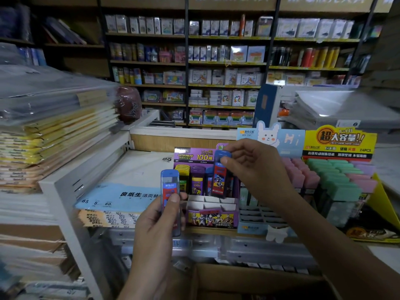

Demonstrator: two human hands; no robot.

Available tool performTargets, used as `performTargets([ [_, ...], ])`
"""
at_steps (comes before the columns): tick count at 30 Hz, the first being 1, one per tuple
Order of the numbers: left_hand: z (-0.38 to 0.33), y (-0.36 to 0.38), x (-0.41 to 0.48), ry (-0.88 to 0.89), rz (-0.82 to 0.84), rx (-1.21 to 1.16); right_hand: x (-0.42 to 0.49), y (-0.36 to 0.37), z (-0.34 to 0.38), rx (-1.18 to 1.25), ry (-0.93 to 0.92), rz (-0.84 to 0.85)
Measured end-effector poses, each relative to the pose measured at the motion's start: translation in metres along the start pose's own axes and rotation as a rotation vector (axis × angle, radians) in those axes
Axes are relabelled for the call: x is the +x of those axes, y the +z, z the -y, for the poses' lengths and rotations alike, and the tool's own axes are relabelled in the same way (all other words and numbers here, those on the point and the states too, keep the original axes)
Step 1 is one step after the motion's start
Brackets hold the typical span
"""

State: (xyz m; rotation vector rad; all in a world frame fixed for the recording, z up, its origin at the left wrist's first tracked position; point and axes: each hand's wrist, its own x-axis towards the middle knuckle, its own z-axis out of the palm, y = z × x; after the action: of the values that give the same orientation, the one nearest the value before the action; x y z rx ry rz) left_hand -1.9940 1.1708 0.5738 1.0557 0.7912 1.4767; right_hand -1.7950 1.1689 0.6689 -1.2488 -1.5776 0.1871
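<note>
Stationery shop: stocked shelves (227, 63), pencil-lead display boxes (191, 156).

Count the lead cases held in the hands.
2. First lead case gripped by the left hand, front-left of the purple display box; second lead case pinched by the right hand at its rear slots. Others stand inside the box, some possibly hidden.

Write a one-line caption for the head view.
Stationery shop: the left hand holds a blue lead case while the right hand pinches a second blue case at the purple display box.
</note>
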Motion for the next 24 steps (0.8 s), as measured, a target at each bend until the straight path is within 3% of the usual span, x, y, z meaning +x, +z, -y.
performTargets([
  [11, -0.004, -0.005, -0.001, 0.004, 0.052, 0.025, 0.006, 0.009, -0.010, -0.128, -0.037, 0.003],
  [24, -0.003, -0.002, 0.000, 0.049, 0.058, 0.046, 0.007, 0.019, -0.020, -0.503, -0.221, 0.089],
])
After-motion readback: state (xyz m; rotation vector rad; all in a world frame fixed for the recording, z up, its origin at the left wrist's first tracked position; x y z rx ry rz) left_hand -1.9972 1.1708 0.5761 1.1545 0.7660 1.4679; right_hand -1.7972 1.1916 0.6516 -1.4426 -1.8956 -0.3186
